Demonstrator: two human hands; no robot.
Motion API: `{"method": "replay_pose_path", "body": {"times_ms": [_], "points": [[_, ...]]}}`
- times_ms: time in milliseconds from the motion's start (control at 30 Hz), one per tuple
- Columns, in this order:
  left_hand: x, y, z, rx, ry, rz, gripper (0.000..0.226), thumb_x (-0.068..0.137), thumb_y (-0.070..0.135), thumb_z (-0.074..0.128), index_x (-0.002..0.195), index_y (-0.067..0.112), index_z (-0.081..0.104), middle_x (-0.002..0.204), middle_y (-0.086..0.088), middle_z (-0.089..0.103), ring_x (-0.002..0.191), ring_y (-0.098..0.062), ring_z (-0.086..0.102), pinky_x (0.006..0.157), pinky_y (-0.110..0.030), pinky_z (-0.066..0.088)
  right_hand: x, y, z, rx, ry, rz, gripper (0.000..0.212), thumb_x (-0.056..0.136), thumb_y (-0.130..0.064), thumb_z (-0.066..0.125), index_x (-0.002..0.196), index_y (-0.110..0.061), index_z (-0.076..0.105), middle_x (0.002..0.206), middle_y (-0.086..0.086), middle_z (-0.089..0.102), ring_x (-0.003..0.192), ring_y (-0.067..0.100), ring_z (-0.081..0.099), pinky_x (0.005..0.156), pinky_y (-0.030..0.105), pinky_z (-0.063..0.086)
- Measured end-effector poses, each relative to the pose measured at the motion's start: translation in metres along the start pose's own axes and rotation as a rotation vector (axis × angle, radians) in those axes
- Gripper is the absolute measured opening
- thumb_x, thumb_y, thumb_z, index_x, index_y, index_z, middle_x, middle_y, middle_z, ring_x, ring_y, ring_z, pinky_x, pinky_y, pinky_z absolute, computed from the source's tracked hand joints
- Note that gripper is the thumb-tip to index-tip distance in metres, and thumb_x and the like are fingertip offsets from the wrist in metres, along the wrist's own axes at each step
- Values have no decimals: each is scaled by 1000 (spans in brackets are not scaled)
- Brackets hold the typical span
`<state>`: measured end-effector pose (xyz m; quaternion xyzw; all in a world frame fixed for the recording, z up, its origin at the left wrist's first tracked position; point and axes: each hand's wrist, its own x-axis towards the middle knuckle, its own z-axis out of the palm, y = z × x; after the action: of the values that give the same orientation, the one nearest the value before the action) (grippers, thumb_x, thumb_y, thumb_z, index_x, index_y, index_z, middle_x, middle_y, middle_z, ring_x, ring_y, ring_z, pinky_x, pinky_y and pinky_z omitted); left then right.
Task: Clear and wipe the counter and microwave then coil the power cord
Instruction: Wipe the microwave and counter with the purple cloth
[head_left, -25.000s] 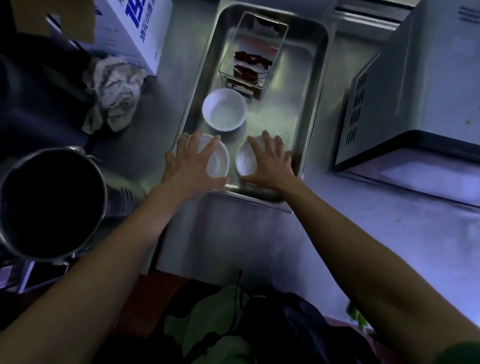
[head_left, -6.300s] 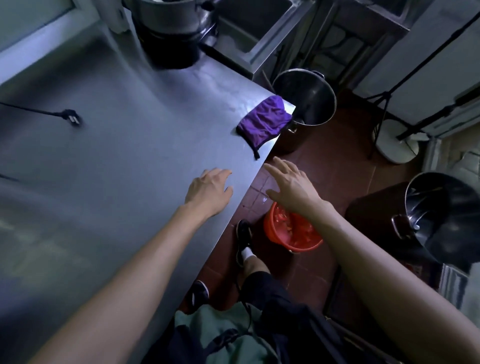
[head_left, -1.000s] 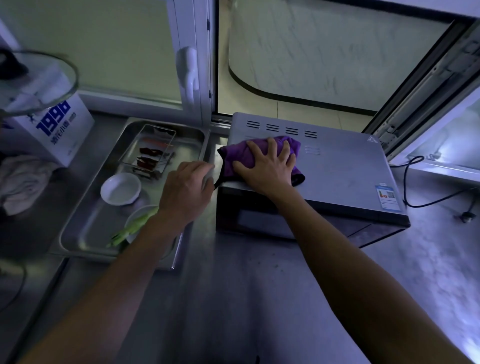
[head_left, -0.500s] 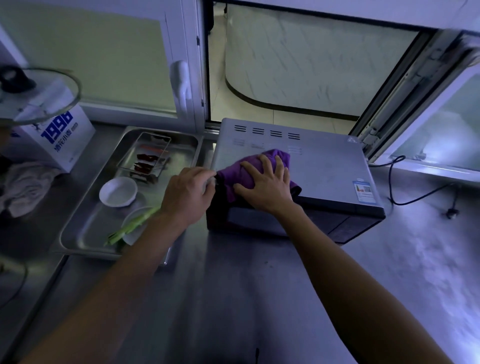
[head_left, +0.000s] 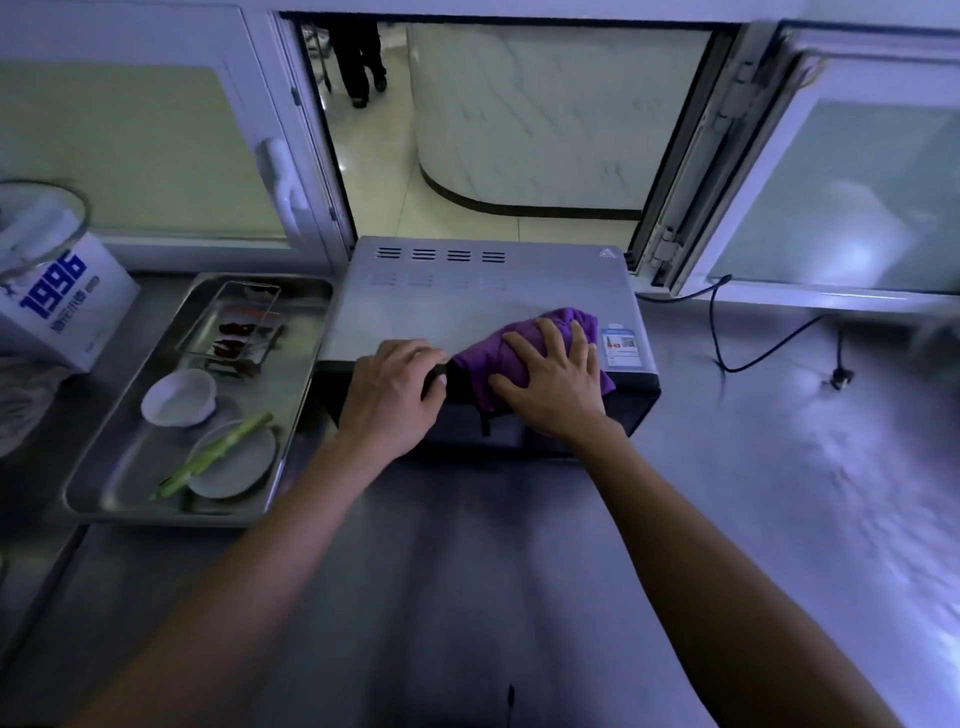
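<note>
A silver microwave (head_left: 467, 301) stands on the steel counter (head_left: 519, 571) below an open window. My right hand (head_left: 553, 382) presses a purple cloth (head_left: 483, 358) flat on the microwave's top near its front right edge; part of the cloth hangs over the front. My left hand (head_left: 392, 395) grips the top front edge of the microwave at its left. The black power cord (head_left: 727, 338) runs from behind the microwave across the counter to its plug (head_left: 840, 376), which lies loose at the right.
A steel tray (head_left: 306, 395) left of the microwave holds a white bowl (head_left: 179, 397), a plate (head_left: 234, 462) with a green stalk (head_left: 213, 454), and a wire rack (head_left: 228, 325). A white box (head_left: 62, 301) and a rag (head_left: 21, 395) sit far left.
My right hand has slid the purple cloth rightward along the microwave's top. My left hand has shifted from the microwave's left corner onto its front top edge.
</note>
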<state>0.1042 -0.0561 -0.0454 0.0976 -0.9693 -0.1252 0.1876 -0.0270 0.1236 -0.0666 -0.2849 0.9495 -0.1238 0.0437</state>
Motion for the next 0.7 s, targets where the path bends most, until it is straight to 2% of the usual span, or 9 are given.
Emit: {"method": "replay_pose_path", "body": {"times_ms": [333, 700], "points": [[36, 53, 24, 73, -105, 27, 34, 94, 31, 59, 125, 17, 65, 127, 0, 64, 120, -26, 53, 90, -47, 48, -6, 46, -16, 21, 12, 31, 73, 85, -74, 38, 151, -46, 25, 165, 1, 9, 151, 37, -10, 122, 56, -3], [106, 53, 36, 189, -229, -18, 37, 103, 27, 43, 137, 19, 55, 141, 2, 55, 132, -24, 44, 98, -48, 43, 60, 76, -26, -8, -44, 95, 80, 83, -80, 29, 154, -44, 18, 167, 5, 1, 149, 42, -16, 120, 60, -7]]}}
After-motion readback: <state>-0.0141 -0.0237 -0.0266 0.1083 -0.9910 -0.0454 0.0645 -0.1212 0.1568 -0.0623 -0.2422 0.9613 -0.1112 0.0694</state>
